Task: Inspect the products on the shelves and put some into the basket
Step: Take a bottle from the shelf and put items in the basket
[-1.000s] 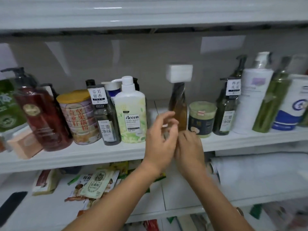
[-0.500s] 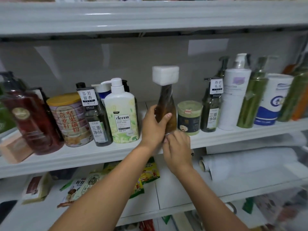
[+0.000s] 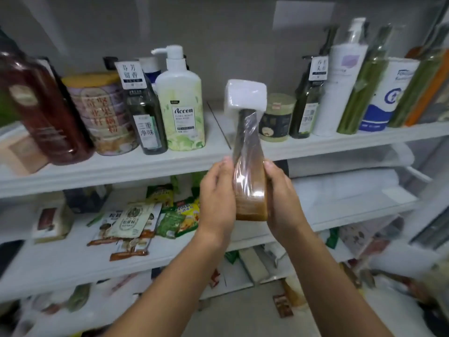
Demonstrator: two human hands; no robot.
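Note:
I hold an amber bottle (image 3: 250,176) with a white block-shaped cap, wrapped in clear film, in front of the shelves. It leans slightly, off the shelf, with its base below the upper shelf's edge. My left hand (image 3: 217,198) grips its left side and my right hand (image 3: 279,198) grips its right side, fingers curled behind it. No basket is in view.
The upper shelf (image 3: 116,166) carries a white Accen pump bottle (image 3: 181,100), dark labelled bottles (image 3: 145,122), a round tin (image 3: 102,113), a small green jar (image 3: 277,117) and tall bottles (image 3: 340,76) at right. Snack packets (image 3: 136,222) lie on the lower shelf.
Both hands closed on the amber bottle and lifted it off the upper shelf toward me. The camera tilted down, showing more of the lower shelves.

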